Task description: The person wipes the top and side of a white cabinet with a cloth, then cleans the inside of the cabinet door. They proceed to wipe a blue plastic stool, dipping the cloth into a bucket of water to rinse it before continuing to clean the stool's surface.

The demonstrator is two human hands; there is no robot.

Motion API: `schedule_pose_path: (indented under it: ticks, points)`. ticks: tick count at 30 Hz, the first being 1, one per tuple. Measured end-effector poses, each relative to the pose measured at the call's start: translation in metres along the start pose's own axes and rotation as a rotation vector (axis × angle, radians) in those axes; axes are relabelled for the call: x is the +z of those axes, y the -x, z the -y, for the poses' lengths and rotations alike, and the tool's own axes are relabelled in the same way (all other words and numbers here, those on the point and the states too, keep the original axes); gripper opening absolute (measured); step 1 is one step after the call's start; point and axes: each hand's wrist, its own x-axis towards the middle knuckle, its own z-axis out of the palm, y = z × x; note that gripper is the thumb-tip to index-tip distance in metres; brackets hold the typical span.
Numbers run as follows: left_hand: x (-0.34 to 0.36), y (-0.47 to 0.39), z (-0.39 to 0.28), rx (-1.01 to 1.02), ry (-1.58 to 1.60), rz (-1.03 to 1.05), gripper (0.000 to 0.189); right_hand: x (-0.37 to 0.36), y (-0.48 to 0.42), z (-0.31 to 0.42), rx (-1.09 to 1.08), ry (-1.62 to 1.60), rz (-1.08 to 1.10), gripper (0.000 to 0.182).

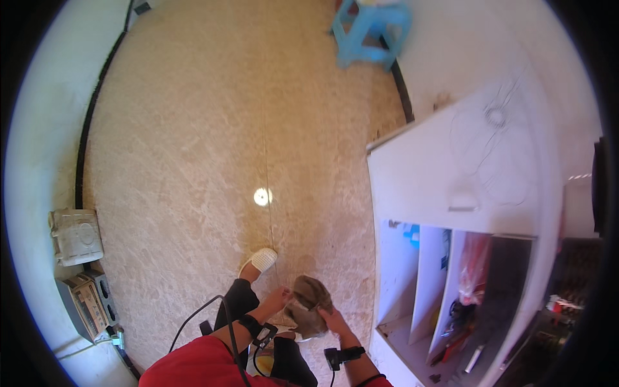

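A crumpled brown cloth [309, 300] hangs in front of me at about waist height, above the floor. My right hand [333, 320] grips its right side, with the thumb lying over the fabric. On the other side, my left hand [280, 296] has its fingertips at the left edge of the cloth and seems to pinch it there. Folds hide some of the fingers of both hands. Each wrist wears a black strap with a small device, the left device [265, 334] and the right device [332, 359], with cables running from them.
To my right stands a white cabinet [435, 184] with open compartments holding bags and loose items. A blue plastic stool [370, 34] is by the far wall. Along the left wall sit a pale plastic case [77, 237] and a cardboard box [89, 305]. Tiled floor [193, 145] stretches ahead.
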Motion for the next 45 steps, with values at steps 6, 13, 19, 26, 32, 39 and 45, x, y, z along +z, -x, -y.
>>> schedule_pose_path:
  ticks: [6,13,19,26,32,39,45]
  points:
    - [-0.078,0.123,-0.165,-0.286,1.411,0.526,0.032,0.063,0.073,0.163,-0.360,0.160,0.031,0.053]
    - [-0.099,0.118,-0.160,0.205,0.460,0.537,0.035,0.058,0.094,0.236,-0.654,0.485,-0.163,0.052]
    - [-0.082,0.110,-0.206,-0.261,0.454,0.310,0.027,-0.047,0.063,0.114,-0.179,0.357,-0.525,0.056]
    - [-0.027,0.043,-0.100,-0.293,0.290,0.133,0.025,-0.228,0.023,-0.075,-0.065,0.855,-1.026,0.047]
    - [0.067,-0.010,-0.002,-0.407,0.364,0.113,0.025,-0.250,-0.074,-0.136,0.216,1.070,-1.169,0.037]
    - [0.126,-0.021,-0.003,-0.373,0.229,0.311,0.023,-0.358,-0.174,-0.210,0.255,0.794,-1.543,0.041]
    - [0.121,-0.024,-0.033,-0.358,0.399,0.256,0.022,-0.283,-0.302,-0.069,-0.418,0.928,-1.270,0.022]
